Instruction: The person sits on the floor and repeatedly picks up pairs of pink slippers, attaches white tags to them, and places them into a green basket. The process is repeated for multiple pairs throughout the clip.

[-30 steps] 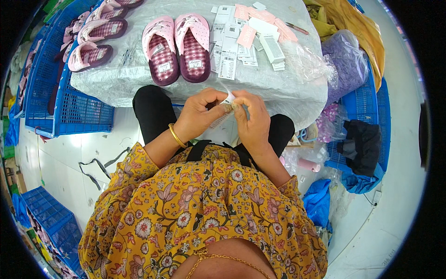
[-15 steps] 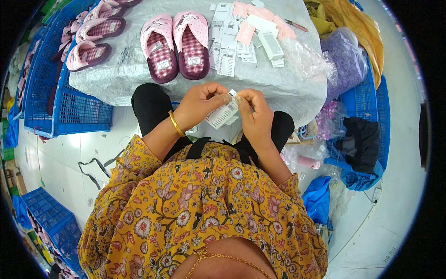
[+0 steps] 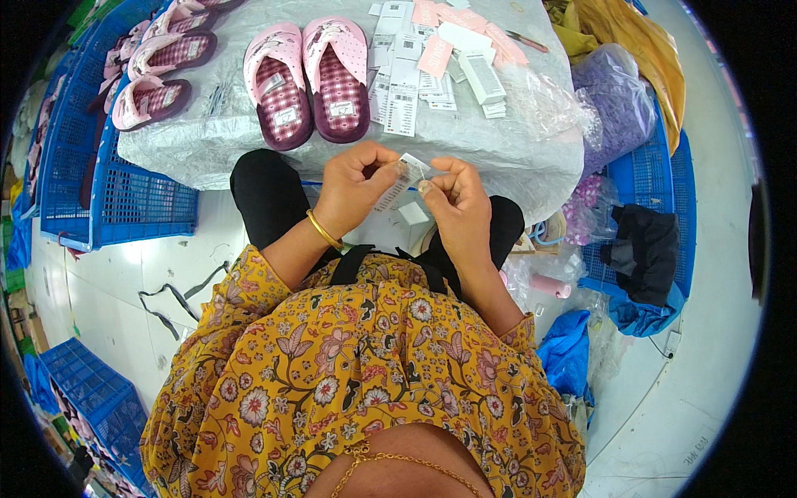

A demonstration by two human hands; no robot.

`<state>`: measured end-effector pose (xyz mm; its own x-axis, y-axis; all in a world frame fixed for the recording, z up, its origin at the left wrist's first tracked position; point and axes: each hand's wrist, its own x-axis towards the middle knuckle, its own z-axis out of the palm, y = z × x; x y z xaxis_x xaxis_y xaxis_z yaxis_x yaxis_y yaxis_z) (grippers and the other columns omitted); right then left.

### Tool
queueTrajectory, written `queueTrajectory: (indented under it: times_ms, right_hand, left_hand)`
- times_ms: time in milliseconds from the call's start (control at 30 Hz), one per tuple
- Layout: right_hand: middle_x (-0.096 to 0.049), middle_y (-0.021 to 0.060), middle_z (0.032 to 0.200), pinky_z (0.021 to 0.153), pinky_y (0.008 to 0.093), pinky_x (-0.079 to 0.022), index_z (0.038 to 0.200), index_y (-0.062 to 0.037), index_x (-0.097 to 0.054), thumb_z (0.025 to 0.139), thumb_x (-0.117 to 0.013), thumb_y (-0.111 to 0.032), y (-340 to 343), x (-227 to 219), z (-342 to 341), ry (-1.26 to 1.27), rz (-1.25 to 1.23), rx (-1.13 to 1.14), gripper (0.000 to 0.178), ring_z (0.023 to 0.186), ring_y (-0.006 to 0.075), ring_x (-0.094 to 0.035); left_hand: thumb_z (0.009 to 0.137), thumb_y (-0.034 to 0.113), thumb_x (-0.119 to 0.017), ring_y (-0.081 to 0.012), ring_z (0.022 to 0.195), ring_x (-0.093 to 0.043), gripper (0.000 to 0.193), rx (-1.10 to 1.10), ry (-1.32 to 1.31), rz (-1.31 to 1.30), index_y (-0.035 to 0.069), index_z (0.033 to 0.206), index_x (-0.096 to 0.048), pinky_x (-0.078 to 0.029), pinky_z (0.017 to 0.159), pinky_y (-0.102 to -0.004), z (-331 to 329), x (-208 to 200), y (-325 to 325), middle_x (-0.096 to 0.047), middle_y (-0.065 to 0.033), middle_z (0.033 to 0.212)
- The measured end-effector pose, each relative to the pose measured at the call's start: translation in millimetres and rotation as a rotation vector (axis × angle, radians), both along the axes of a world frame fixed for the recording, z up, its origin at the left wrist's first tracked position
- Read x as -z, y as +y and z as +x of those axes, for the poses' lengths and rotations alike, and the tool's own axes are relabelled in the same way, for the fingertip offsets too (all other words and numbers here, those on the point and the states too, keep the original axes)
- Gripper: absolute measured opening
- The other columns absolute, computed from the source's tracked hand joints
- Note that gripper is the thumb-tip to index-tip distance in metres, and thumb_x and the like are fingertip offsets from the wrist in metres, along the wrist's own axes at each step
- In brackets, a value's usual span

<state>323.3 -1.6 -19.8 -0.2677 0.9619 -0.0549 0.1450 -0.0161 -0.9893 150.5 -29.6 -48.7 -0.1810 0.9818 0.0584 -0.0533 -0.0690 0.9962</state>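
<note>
Over my lap, my left hand [image 3: 359, 181] pinches a white printed tag [image 3: 398, 189] between thumb and fingers. My right hand [image 3: 455, 199] is closed in a pinch at the tag's upper right corner, where something thin shows; I cannot make out what it is. Below the tag, between my hands, a white card-like piece [image 3: 413, 213] shows, and how it is held is hidden. On the table just beyond lies a pair of pink slippers with checked maroon insoles, the left slipper [image 3: 281, 83] beside the right slipper [image 3: 335, 79].
Printed tags [image 3: 404, 95], pink and white cards [image 3: 477, 41] and a pen [image 3: 526, 41] lie on the plastic-covered table [image 3: 216, 153]. More pink slippers [image 3: 170, 54] line its left edge. Blue crates [image 3: 145, 207] stand left; a purple bag [image 3: 610, 104] is at right.
The tag has tilted more upright in my left hand. My right hand has shifted slightly right and down, opening a small gap, and the white piece below shows separately.
</note>
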Motion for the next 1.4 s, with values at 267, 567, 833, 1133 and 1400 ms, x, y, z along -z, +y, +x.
queueTrajectory:
  times_ms: [267, 567, 833, 1133, 1400]
  right_hand:
    - [-0.063, 0.0012, 0.079, 0.063, 0.0211, -0.046, 0.116, -0.0004, -0.057, 0.086, -0.068, -0.005, 1.1, 1.5, 0.6, -0.003, -0.042, -0.014, 0.032, 0.069, 0.0048, -0.055]
    - [-0.066, 0.0011, 0.083, 0.067, 0.0211, -0.047, 0.105, -0.0001, -0.064, 0.087, -0.070, -0.006, 1.2, 7.7, 8.2, 0.057, -0.122, -0.102, 0.020, 0.073, 0.0041, -0.056]
    - [-0.070, 0.0044, 0.084, 0.067, 0.0234, -0.050, 0.100, -0.0014, -0.068, 0.086, -0.072, -0.011, 1.6, 10.7, 18.9, -0.081, -0.041, -0.233, 0.017, 0.073, 0.0083, -0.062]
    - [-0.071, 0.0085, 0.087, 0.069, 0.0272, -0.051, 0.101, -0.0020, -0.067, 0.085, -0.073, -0.012, 11.4, 7.7, 23.6, -0.242, 0.254, -0.179, 0.020, 0.072, 0.0140, -0.065]
    - [-0.067, 0.0019, 0.082, 0.066, 0.0235, -0.048, 0.101, -0.0007, -0.064, 0.089, -0.068, -0.010, 14.6, 22.0, 24.5, -0.063, -0.067, -0.121, 0.015, 0.071, 0.0069, -0.057]
  left_hand:
    - [0.084, 0.004, -0.070, -0.0103, 0.068, -0.056, 0.007, -0.063, 0.303, 0.169, 0.000, 0.089, -0.067, -0.046, 0.062, -0.0254, 5.8, -10.6, -5.6, -0.061, -0.0046, 0.077]
    - [0.090, 0.012, -0.067, -0.0106, 0.073, -0.055, 0.011, 0.160, 0.217, 0.040, 0.001, 0.090, -0.067, -0.045, 0.066, -0.0244, -1.5, -11.6, -7.4, -0.064, -0.0021, 0.082]
    - [0.092, 0.013, -0.064, -0.0090, 0.070, -0.053, 0.014, 0.255, 0.341, -0.047, -0.001, 0.090, -0.064, -0.044, 0.064, -0.0254, -1.1, -8.4, -2.8, -0.060, -0.0034, 0.079]
    - [0.090, 0.014, -0.065, -0.0211, 0.067, -0.056, 0.013, 0.156, 0.459, 0.038, 0.001, 0.090, -0.064, -0.046, 0.063, -0.0324, 7.6, -7.6, 1.3, -0.060, -0.0102, 0.078]
    - [0.090, 0.011, -0.067, -0.0133, 0.067, -0.054, 0.011, 0.201, 0.464, -0.015, 0.001, 0.092, -0.066, -0.045, 0.062, -0.0277, 18.2, -9.0, 15.0, -0.060, -0.0053, 0.078]
